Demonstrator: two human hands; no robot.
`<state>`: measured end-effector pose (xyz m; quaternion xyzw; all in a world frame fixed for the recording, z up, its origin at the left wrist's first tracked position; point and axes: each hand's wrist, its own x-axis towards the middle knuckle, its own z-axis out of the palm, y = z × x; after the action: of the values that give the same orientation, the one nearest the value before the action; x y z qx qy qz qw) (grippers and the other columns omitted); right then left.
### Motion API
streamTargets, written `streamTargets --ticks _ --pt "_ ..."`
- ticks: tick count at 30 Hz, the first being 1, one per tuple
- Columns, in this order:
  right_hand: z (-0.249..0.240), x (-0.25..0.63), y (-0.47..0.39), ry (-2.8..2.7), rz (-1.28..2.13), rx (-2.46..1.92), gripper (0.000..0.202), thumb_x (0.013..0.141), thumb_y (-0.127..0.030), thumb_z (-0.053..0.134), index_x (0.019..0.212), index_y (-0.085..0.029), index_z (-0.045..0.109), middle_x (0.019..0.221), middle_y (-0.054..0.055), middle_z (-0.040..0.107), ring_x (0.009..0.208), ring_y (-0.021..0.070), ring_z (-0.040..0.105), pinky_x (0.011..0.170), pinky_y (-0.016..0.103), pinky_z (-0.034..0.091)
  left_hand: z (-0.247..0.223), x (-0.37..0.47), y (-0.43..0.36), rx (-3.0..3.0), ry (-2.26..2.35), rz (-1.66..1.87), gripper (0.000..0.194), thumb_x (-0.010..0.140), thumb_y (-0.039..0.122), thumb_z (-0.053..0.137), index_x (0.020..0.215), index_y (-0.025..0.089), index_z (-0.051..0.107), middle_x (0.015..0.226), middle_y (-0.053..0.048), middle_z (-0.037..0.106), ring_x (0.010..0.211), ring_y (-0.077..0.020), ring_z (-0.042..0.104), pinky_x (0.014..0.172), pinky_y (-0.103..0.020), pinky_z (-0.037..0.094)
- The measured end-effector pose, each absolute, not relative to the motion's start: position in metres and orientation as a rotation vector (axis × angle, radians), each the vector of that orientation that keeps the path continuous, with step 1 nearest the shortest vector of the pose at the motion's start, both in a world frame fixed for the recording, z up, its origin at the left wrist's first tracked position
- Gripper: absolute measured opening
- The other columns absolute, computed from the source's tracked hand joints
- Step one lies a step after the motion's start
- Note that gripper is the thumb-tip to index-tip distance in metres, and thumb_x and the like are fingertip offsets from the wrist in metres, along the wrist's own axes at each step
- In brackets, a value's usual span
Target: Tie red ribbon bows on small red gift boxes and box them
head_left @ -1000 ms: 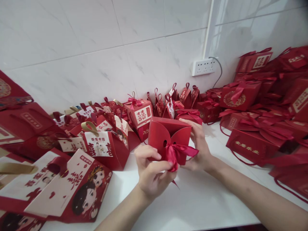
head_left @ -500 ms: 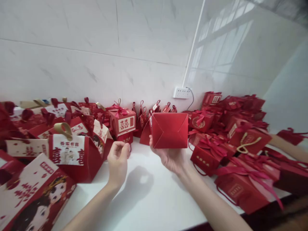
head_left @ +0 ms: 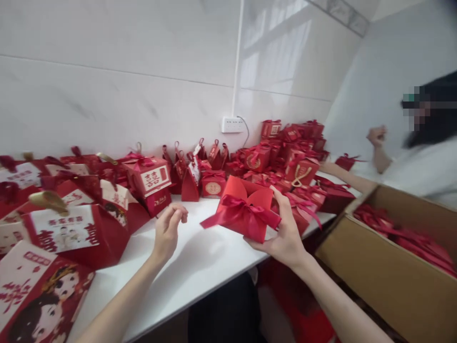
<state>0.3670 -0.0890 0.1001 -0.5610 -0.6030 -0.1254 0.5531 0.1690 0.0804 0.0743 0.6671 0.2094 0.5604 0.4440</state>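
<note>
My right hand (head_left: 287, 238) grips a red gift box (head_left: 246, 195) by its right side, above the front part of the table. The box is tilted, with its folded top and a dark pink ribbon bow (head_left: 246, 212) facing me. My left hand (head_left: 167, 231) hovers over the white table (head_left: 193, 267) to the left of the box, apart from it. Its fingers are curled in toward the thumb, and nothing shows between them. Close behind the held box stands a small red box with a round pale label (head_left: 213, 186).
Rows of red and white gift boxes (head_left: 67, 228) fill the left side; more ribboned boxes (head_left: 285, 152) are piled at the back right. An open cardboard carton (head_left: 371, 257) of red ribboned boxes is at right. Another person (head_left: 428, 157) is beyond it. A power strip (head_left: 233, 125) is on the wall.
My view has swung right, bringing the carton and the other person into sight. The held box has turned from its plain folded bottom to its bow side. My left hand remains curled.
</note>
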Motion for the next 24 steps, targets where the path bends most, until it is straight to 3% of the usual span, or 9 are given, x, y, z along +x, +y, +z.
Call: streamTargets --ticks 7,14,18,21,24 --pt "0.102 0.402 -0.176 -1.424 -0.455 -1.564 0.104 0.061 -0.032 0.08 0.144 -0.025 0.018 0.137 0.014 0.035 0.125 0.0333 0.039 0.1 0.053 0.044 0.101 0.218 0.004 2.021 0.211 1.118 0.025 0.086 0.034 0.047 0.068 0.019 0.054 0.063 0.0 0.052 0.06 -0.0134 0.05 0.055 -0.023 0.041" --pt "0.134 0.452 -0.299 -1.227 -0.67 -1.937 0.107 0.058 -0.046 0.079 0.144 -0.023 0.02 0.135 0.016 0.039 0.122 0.0355 0.044 0.101 0.054 0.042 0.093 0.299 -0.049 2.209 -0.107 0.923 0.02 0.088 0.028 0.044 0.071 0.02 0.053 0.066 0.0 0.056 0.061 -0.0136 0.055 0.057 -0.022 0.044" --pt "0.164 0.507 -0.376 -0.749 -0.863 -2.122 0.099 0.058 -0.048 0.078 0.139 -0.018 0.03 0.131 0.017 0.045 0.119 0.036 0.048 0.102 0.055 0.038 0.089 0.366 -0.092 2.44 -0.377 1.034 0.014 0.085 0.022 0.048 0.091 0.02 0.06 0.094 -0.006 0.065 0.092 -0.019 0.06 0.081 -0.03 0.047" --pt "0.172 0.555 -0.419 -0.471 -0.825 -2.158 0.092 0.06 -0.049 0.074 0.136 -0.017 0.033 0.131 0.018 0.046 0.12 0.0368 0.048 0.1 0.058 0.039 0.089 0.41 -0.133 2.665 -0.5 1.048 0.033 0.083 0.022 0.053 0.116 0.021 0.057 0.127 -0.01 0.056 0.12 -0.0259 0.049 0.095 -0.04 0.041" --pt "0.167 0.596 -0.446 -0.384 -0.709 -2.177 0.097 0.056 -0.047 0.076 0.136 -0.016 0.03 0.131 0.02 0.046 0.12 0.037 0.048 0.097 0.058 0.042 0.084 0.442 -0.163 2.793 -0.544 0.999 0.048 0.078 0.026 0.063 0.125 0.024 0.052 0.139 -0.009 0.047 0.129 -0.0295 0.041 0.098 -0.047 0.036"
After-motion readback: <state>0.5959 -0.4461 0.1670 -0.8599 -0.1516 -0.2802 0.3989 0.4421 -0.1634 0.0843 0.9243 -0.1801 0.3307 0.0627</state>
